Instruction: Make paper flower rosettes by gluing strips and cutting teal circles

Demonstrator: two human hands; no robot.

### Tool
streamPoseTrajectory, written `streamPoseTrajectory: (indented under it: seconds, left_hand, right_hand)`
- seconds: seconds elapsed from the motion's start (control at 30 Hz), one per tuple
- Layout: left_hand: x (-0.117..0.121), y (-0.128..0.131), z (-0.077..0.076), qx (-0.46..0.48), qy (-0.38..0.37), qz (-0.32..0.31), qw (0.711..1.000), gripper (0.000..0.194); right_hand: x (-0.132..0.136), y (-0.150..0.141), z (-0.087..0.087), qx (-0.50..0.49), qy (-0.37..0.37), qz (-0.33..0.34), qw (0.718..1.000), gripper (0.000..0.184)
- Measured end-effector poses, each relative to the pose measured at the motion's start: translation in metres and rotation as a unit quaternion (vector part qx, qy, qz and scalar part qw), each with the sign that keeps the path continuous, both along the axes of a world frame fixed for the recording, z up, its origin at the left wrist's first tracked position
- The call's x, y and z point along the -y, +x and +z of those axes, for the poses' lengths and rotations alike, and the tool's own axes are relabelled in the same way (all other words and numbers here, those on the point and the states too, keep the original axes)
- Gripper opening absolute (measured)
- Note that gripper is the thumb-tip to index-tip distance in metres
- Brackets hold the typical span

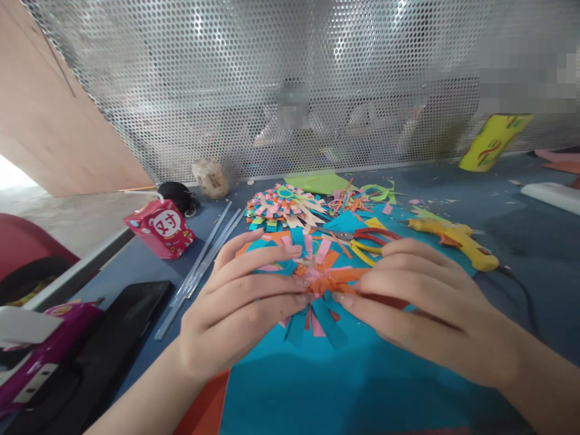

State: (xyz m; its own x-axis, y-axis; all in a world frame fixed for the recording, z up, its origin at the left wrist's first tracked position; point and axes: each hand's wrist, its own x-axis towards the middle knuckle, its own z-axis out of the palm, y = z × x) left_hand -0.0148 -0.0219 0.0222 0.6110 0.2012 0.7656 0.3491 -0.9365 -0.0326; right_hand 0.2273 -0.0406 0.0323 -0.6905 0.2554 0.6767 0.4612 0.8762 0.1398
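Left hand (244,296) and right hand (421,302) both at work over the table, tips meeting near the middle of a fringed paper flower (322,272); the flower lies on a large blue sheet (317,386), its orange, pink and blue strips spreading outward like spokes.

My left fingertips are closed on the flower's near-left centre, two of them almost together, the upper fingers lifted and spread above its left side; my right thumb and fingertips are clamped on orange paper at the right of the centre, the other fingers bent over it; what lies beneath my right palm, I cannot tell.

Just beyond: scissors with red and yellow handles (365,248); a fuller, many-layered flower (283,205) in pink, orange and blue; a tangle of paper scraps (348,202); a light green sheet (317,181) behind.

To the right, past my knuckles, a yellow glue gun (462,238) on its side, dark cord running towards my forearm; farther back, a yellow container (493,142), tilted.

To the left, clear glue sticks (199,272) lying slantwise; a pink drink carton (163,228) with a straw; a black phone-like slab (140,314); a purple object (54,344), partly out of view; perforated metal panel (217,72) along the back.
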Motion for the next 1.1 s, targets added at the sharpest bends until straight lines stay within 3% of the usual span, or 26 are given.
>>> streamPoseTrajectory:
  seconds: [0.5, 0.67, 0.77, 0.83, 0.9, 0.97, 1.03, 1.1]
  left_hand:
    - [0.004, 0.008, 0.007, 0.006, 0.000, 0.019, 1.000, 0.016]
    - [0.003, 0.010, 0.006, 0.037, -0.066, -0.004, 0.997, 0.025]
    - [0.002, 0.016, -0.001, 0.088, -0.164, 0.007, 0.982, 0.026]
    - [0.001, 0.020, -0.008, 0.145, -0.281, 0.051, 0.947, 0.018]
    - [0.000, 0.024, -0.014, 0.213, -0.426, 0.084, 0.875, 0.012]
    - [-0.001, 0.028, -0.018, 0.264, -0.545, 0.083, 0.791, 0.019]
    - [-0.003, 0.030, -0.019, 0.280, -0.616, 0.064, 0.734, 0.025]
    - [-0.004, 0.031, -0.018, 0.275, -0.650, 0.051, 0.707, 0.028]
  right_hand:
    - [-0.002, -0.002, -0.004, -0.005, 0.035, -0.024, 0.999, 0.016]
    - [-0.005, -0.004, -0.006, -0.050, 0.011, -0.037, 0.998, 0.019]
    - [-0.006, -0.005, -0.010, -0.102, -0.048, -0.049, 0.992, 0.026]
    - [-0.006, -0.006, -0.014, -0.162, -0.106, -0.071, 0.979, 0.036]
    - [-0.008, -0.007, -0.018, -0.216, -0.182, -0.090, 0.955, 0.046]
    - [-0.010, -0.008, -0.021, -0.243, -0.267, -0.102, 0.927, 0.051]
    - [-0.014, -0.010, -0.022, -0.252, -0.338, -0.109, 0.900, 0.050]
    - [-0.018, -0.011, -0.022, -0.266, -0.380, -0.109, 0.879, 0.047]
